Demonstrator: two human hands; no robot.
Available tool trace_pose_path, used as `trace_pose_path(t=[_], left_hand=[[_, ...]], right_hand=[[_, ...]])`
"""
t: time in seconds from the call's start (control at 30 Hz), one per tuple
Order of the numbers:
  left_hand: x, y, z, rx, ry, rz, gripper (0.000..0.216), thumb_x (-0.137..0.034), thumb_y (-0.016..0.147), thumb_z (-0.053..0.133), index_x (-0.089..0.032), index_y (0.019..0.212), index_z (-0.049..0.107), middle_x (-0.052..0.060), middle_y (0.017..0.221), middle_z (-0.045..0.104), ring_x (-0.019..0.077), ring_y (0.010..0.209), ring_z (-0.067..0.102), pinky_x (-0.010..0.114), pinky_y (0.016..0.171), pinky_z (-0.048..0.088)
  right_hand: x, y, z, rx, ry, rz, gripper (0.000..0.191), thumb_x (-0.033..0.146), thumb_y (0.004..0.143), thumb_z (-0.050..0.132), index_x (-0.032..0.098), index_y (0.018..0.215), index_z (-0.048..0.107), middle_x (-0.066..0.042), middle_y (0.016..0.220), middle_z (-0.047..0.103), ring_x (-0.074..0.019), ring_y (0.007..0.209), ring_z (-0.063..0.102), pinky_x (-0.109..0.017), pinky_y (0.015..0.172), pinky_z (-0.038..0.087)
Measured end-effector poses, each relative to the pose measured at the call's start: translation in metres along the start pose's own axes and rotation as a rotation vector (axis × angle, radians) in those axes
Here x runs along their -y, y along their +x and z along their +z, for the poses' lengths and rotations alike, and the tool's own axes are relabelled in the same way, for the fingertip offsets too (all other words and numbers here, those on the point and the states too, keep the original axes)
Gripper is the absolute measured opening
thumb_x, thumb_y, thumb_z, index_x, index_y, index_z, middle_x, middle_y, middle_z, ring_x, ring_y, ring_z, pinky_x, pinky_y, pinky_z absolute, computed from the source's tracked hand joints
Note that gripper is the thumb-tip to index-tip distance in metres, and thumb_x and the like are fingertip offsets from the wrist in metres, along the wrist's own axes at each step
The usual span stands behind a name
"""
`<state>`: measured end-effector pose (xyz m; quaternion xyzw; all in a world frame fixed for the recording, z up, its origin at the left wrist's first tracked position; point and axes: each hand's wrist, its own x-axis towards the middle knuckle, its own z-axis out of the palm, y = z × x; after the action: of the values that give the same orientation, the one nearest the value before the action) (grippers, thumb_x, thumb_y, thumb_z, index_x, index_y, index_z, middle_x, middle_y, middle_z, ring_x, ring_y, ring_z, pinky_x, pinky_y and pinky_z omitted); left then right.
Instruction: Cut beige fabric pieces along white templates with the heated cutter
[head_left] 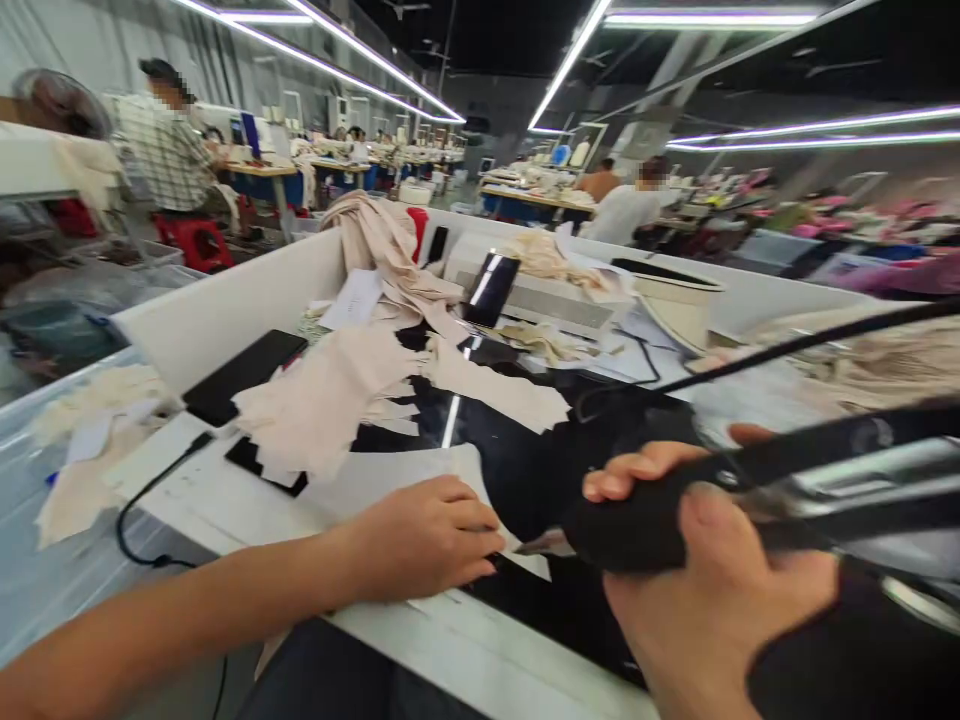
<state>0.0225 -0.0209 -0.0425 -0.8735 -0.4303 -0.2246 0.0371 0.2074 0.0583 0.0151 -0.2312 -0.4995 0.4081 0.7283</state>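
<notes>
My right hand (705,580) is closed round the black padded handle (637,525) of a tool whose dark and metal body (847,480) stretches off to the right; a black cable (787,350) runs from it. My left hand (427,535) lies flat, fingers together, pressing on black fabric (517,470) and a white sheet (390,480) on the white table (465,650). A pile of beige fabric pieces (330,400) sits just beyond my left hand.
A black phone (244,375) lies at the table's left rim, with a cable (150,490) trailing off. More beige cloth (390,250), a black device (491,288) and a cream container (679,305) stand behind. Other people sit at far tables.
</notes>
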Motion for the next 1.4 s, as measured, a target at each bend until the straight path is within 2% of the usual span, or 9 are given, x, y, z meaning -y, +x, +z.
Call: trace_pose_path(t=[0.07,0.2,0.57,0.77,0.97,1.27,1.4], left_hand=[[0.008,-0.004,0.004,-0.037,-0.066,0.065,0.021,-0.037,0.124,0.074,-0.024,0.136,0.085,0.01,0.134,0.087,0.0261,0.124,0.079,0.04,0.119,0.065],[0.024,-0.011,0.009,-0.108,-0.12,0.139,0.019,-0.028,0.126,0.07,-0.015,0.133,0.084,0.009,0.129,0.088,0.0233,0.121,0.081,0.036,0.117,0.064],[0.025,-0.013,0.011,-0.061,-0.118,0.124,0.02,-0.027,0.125,0.071,-0.016,0.137,0.083,0.011,0.135,0.088,0.0245,0.125,0.081,0.038,0.118,0.066],[0.025,-0.014,0.011,-0.069,-0.113,0.121,0.019,-0.026,0.124,0.074,-0.017,0.137,0.084,0.011,0.134,0.088,0.0245,0.125,0.081,0.038,0.118,0.067],[0.024,-0.012,0.009,-0.098,-0.103,0.145,0.021,-0.026,0.126,0.07,-0.014,0.136,0.084,0.011,0.132,0.088,0.0241,0.123,0.081,0.037,0.118,0.066],[0.026,-0.016,0.012,-0.077,-0.123,0.12,0.022,-0.025,0.124,0.073,-0.016,0.14,0.084,0.011,0.136,0.088,0.0253,0.125,0.082,0.04,0.12,0.068],[0.026,-0.017,0.008,-0.11,-0.163,0.111,0.025,-0.023,0.126,0.068,-0.015,0.145,0.081,0.013,0.14,0.087,0.0252,0.129,0.083,0.042,0.128,0.064]], right_hand=[[0.003,-0.002,0.003,-0.019,-0.006,-0.04,0.049,0.04,0.085,0.108,0.032,0.123,0.078,0.008,0.081,0.073,-0.0176,0.058,0.068,-0.032,0.055,0.064],[0.001,-0.006,0.013,-0.029,-0.01,-0.012,0.05,0.041,0.088,0.105,0.034,0.127,0.075,0.007,0.084,0.074,-0.0176,0.059,0.07,-0.032,0.056,0.063],[-0.002,-0.012,0.009,0.002,-0.036,-0.057,0.05,0.045,0.092,0.105,0.033,0.129,0.074,0.006,0.086,0.074,-0.0182,0.059,0.071,-0.034,0.057,0.066],[0.0,-0.013,0.007,0.012,-0.082,-0.074,0.036,0.042,0.096,0.1,0.031,0.117,0.074,0.006,0.085,0.074,-0.0175,0.058,0.07,-0.034,0.056,0.065],[0.011,-0.006,0.0,-0.04,-0.052,-0.071,0.044,0.039,0.088,0.103,0.033,0.124,0.078,0.007,0.08,0.074,-0.0199,0.057,0.071,-0.035,0.055,0.065],[0.006,-0.01,-0.001,-0.022,-0.085,-0.081,0.045,0.043,0.092,0.104,0.033,0.127,0.076,0.006,0.083,0.074,-0.019,0.058,0.071,-0.035,0.055,0.066],[0.004,-0.01,-0.002,-0.016,-0.097,-0.096,0.041,0.044,0.094,0.103,0.031,0.122,0.076,0.006,0.084,0.075,-0.0178,0.058,0.071,-0.035,0.057,0.067]])
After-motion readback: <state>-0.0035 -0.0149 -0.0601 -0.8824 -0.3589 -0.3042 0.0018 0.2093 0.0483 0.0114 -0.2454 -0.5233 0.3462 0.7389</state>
